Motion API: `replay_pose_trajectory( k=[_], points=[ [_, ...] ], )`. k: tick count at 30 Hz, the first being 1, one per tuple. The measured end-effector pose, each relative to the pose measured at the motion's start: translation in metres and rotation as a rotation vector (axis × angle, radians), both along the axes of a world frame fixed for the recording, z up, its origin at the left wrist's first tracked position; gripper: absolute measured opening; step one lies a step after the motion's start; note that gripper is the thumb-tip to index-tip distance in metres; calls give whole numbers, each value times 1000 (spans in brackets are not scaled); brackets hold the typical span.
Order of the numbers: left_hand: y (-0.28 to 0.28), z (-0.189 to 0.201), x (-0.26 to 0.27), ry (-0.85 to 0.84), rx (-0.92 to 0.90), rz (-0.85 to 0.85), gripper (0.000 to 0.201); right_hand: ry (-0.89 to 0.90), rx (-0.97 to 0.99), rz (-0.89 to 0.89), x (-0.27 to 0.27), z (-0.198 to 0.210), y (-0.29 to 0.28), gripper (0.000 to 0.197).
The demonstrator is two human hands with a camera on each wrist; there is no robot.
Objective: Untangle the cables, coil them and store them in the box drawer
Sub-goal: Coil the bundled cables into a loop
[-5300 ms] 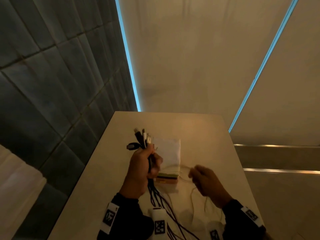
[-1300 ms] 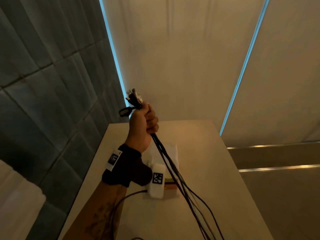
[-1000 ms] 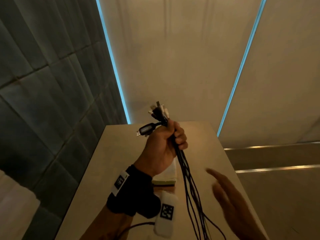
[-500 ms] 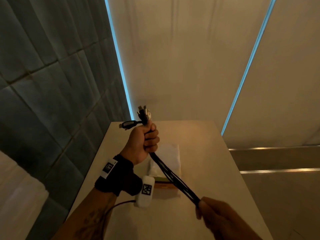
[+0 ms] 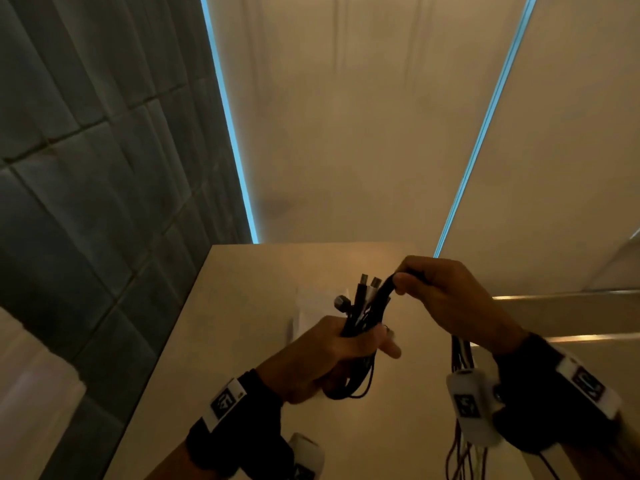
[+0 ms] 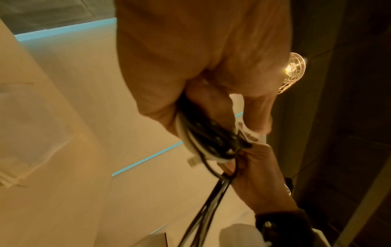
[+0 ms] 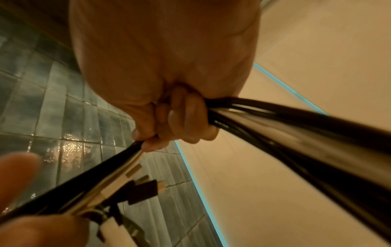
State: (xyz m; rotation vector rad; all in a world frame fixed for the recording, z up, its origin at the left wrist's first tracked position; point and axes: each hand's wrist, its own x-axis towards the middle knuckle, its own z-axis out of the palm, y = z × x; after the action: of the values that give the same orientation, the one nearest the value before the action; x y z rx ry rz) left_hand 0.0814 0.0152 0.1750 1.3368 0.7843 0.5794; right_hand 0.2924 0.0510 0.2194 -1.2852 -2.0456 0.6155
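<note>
Right now we hold the cables [image 5: 363,306] up over the bench [image 5: 242,306], plug ends bunched and pointing upward. Our left hand [image 5: 322,358] has its fingers clamped round the bundle just below the plugs, which seems meant to keep the ends even while the rest is handled. Our right hand [image 5: 446,299] has its fingers closed on the same strands where they arch over from the left fist, and the long remainder hangs down past that wrist. We judge this bend to be the start of a coil, with the left hand as the anchor and the right hand feeding the length round.

From the head view we see a pale flat thing on the bench behind the hands, perhaps the box, though we cannot tell, and no drawer shows. The left wrist view adds a small loop already gathered below the left fist and strands running down and away. The right wrist view shows thumb and fingers [image 7: 186,117] pinching the black strands, and the plugs [image 7: 146,187] close up.
</note>
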Motion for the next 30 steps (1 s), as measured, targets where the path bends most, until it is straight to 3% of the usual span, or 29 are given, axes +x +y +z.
replay_pose_trajectory(
  k=[3,6,11,13,16,18,21,23,25,27,30],
  points=[
    [-3,-3,2,35,17,31,23,0,-23,19,-5,-8,6,27],
    [-1,-5,3,46,-10,34,27,-34,-52,45,-8,-14,9,29],
    [-2,-13,7,-247,-297,13,25,-26,-88,49,-5,-20,13,29],
    [-1,-14,7,-267,-365,62,34,0,-116,72,-1,-23,11,30],
    [1,-9,2,-226,-386,214,49,189,-360,146,6,-37,-1,29],
    [8,-8,-9,-311,-413,331,49,413,-567,189,14,-55,-14,39],
    [18,-18,-25,-356,-358,463,55,637,-633,133,20,-83,-28,59],
    [16,-23,-24,-310,-313,529,62,794,-573,-15,12,-88,-32,60],
    [14,-27,-13,-279,-303,562,60,819,-378,-188,-4,-84,-35,44],
    [12,-26,1,-267,-321,598,64,671,-99,-313,-25,-72,-36,13],
    [15,-29,13,-267,-325,599,81,372,237,-250,-54,-64,-36,21]
  ],
)
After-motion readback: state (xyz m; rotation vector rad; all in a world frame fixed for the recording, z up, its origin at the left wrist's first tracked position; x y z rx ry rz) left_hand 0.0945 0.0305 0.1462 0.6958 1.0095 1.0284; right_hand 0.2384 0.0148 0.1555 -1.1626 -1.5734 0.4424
